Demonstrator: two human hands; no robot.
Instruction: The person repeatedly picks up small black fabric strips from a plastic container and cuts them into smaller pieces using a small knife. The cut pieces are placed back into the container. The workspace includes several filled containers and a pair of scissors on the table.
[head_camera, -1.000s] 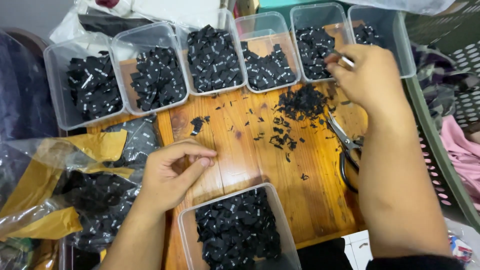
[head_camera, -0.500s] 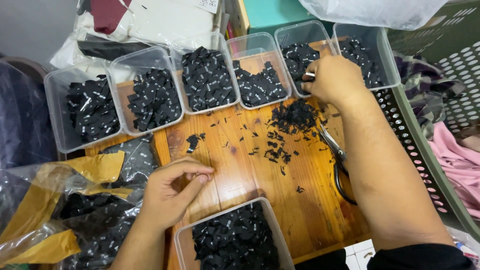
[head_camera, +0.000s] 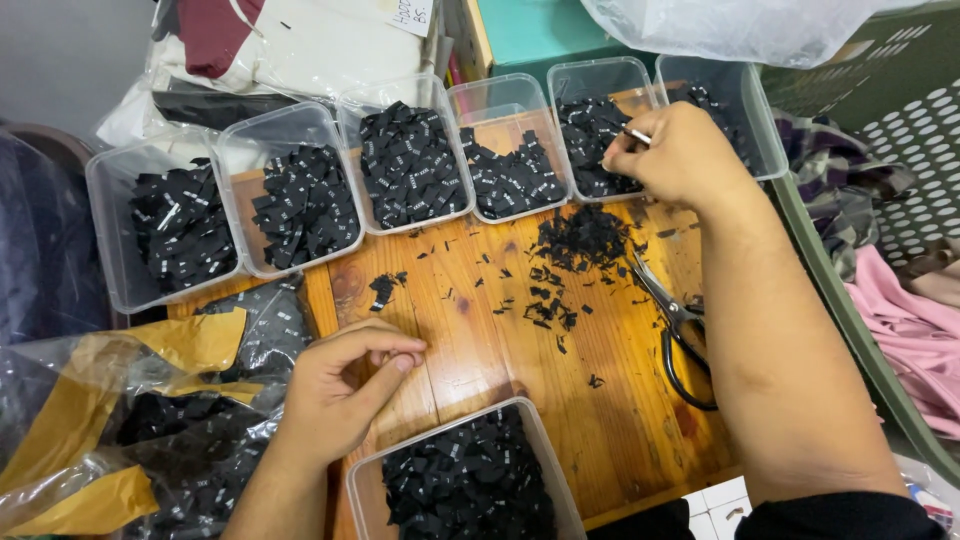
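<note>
Here, the right hand (head_camera: 680, 155) hovers over a far-right clear tub (head_camera: 600, 75) of black labels (head_camera: 590, 140), fingers pinched on a small label (head_camera: 637, 135) directly above it, while the left hand (head_camera: 335, 395), fingers curled together and empty, rests on the wooden desk (head_camera: 480, 330) nearer.

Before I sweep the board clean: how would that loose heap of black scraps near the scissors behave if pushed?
The heap of black scraps looks like thin, tiny cut pieces, so probably very light and floppy. Bits already lie strewn across the wooden board, so a push would likely scatter rather than slide them together. Some might snag on the scissors beside it.
</note>
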